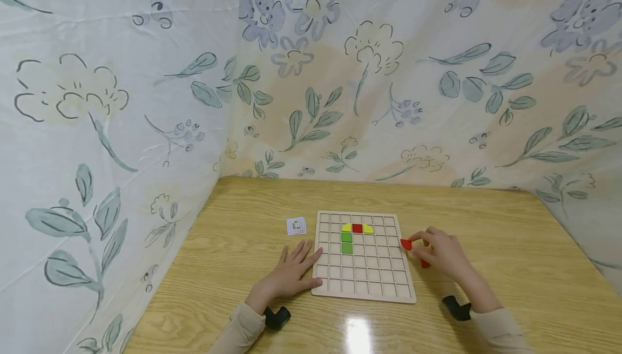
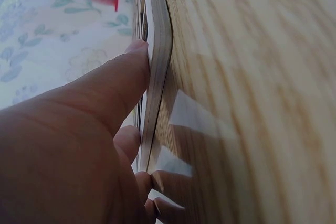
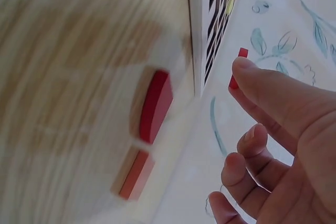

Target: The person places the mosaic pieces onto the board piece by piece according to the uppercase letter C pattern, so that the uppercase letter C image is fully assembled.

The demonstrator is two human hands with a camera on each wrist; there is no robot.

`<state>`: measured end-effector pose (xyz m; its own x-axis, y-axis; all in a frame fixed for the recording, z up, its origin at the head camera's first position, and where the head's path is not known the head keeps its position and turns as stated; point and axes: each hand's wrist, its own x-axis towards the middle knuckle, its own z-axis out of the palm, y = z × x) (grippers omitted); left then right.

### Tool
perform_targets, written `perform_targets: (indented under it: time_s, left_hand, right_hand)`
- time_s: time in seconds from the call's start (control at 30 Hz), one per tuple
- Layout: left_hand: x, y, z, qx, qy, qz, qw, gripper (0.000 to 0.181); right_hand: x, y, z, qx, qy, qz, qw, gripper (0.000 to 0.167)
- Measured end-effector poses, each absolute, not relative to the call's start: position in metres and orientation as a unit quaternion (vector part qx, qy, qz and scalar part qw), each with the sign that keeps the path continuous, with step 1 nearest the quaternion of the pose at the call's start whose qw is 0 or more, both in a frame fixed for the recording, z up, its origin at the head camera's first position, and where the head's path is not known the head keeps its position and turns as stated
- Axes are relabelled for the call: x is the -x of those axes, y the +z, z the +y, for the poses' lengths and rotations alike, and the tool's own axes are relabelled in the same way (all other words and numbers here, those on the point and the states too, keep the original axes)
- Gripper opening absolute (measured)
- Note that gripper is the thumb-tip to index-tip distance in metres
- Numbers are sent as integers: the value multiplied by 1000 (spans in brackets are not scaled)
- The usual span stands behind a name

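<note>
A wooden grid board (image 1: 364, 298) lies on the table, holding two yellow rounded pieces (image 1: 368, 229), a red square (image 1: 357, 229) between them and two green squares (image 1: 346, 248) below the left one. My left hand (image 1: 290, 273) rests on the board's left edge with its fingers spread; its thumb (image 2: 118, 85) touches the rim in the left wrist view. Just off the board's right side, my right hand (image 1: 439, 254) pinches a red piece with a curved edge (image 1: 406, 244) between thumb and fingertips, lifted above the table. Under that hand lies another red piece (image 3: 156, 106), curved along one side.
A small card (image 1: 296, 226) printed with a grid and a coloured pattern lies left of the board. An orange-red block (image 3: 136, 176) sits beside the curved red piece. Floral cloth (image 1: 340, 100) hangs behind the wooden table (image 1: 252, 197) and along its sides.
</note>
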<state>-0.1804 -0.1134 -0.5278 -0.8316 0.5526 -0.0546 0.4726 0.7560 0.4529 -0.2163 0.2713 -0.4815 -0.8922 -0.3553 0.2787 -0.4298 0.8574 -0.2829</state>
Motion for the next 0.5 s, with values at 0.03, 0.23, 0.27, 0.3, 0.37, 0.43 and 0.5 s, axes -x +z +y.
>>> perform_targets:
  time_s: [0.03,0.23,0.27,0.3,0.37,0.43,0.5]
  left_hand:
    - [181,-528,-113,-277,219,931,91,73]
    - [179,-520,-112,-275,209,932,105,72]
    - [179,-519,-112,-274,207,933,105,72]
    - [179,-519,-112,-272,206,934,105,72]
    - [178,-518,-112,-271,206,935,104,72]
    - [178,-518,-112,-269,204,935,105,72]
    - [178,-519,-111,-267,204,936,108,72]
  right_hand:
    - [216,-481,269,-206,171,-957,108,20]
    - [214,-479,255,-207,167,-959,102,18]
    - [215,-479,253,-207,168,-959,101,17]
    - [214,-479,251,-207,171,-958,99,17]
    - [215,-480,247,-207,177,-957,96,17]
    - [215,-480,244,-207,182,-957,94,17]
    - [215,-481,240,-207,187,-956,91,17]
